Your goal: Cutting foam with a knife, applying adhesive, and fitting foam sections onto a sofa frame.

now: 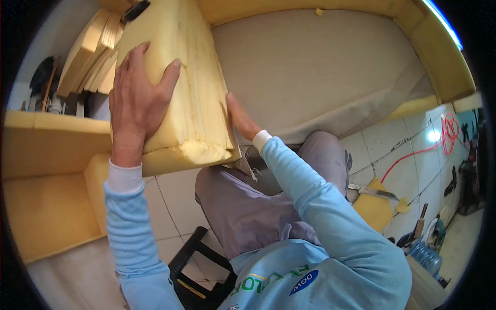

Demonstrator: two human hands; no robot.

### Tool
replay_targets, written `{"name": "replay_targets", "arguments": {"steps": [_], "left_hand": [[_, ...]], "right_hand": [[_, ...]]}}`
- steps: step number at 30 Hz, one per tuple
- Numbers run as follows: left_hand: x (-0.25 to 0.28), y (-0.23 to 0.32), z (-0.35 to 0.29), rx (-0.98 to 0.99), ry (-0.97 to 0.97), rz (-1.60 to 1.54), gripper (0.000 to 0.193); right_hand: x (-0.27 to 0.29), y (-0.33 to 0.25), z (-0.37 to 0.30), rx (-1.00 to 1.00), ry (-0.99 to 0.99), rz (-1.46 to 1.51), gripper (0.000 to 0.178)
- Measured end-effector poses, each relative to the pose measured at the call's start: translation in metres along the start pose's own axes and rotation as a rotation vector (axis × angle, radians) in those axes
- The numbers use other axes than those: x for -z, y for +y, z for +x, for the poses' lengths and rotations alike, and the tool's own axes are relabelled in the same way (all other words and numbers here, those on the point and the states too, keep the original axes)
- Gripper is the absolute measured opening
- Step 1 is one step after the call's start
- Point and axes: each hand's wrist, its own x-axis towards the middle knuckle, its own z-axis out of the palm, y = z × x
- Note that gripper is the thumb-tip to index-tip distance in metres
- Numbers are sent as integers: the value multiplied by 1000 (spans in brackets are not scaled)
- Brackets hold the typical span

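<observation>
A yellow foam-covered sofa arm stands in front of me, with layered seams along its inner side. My left hand lies on its rounded top, thumb spread away from the fingers, holding nothing. Against the inner side, near the front end, is my right hand, seen edge-on with a finger stretched out and the others mostly hidden. Beside it, grey-beige fabric covers the sofa's seat area. A frayed strip of cloth hangs below the arm's front corner.
More foam-covered furniture stands at the left, foam sheets behind it. A black stool is below. On the tiled floor at right lie a long-bladed knife, a foam piece, a red hose and a blue plastic bottle.
</observation>
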Motion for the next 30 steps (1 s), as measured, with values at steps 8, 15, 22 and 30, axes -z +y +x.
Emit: {"name": "replay_targets", "arguments": {"steps": [8,15,22,30], "left_hand": [[5,-13,-9,-76,123,67,62],[28,1,-14,191,-10,-80,71],[7,3,-7,159,-33,-110,73],[-32,-75,35,-40,-30,-190,67]], "right_hand": [[-8,-23,27,-129,-125,-40,78],[-43,-39,17,16,247,154,70],[114,-115,-117,115,378,-251,40],[274,-33,-418,-142,1466,-309,40]]}}
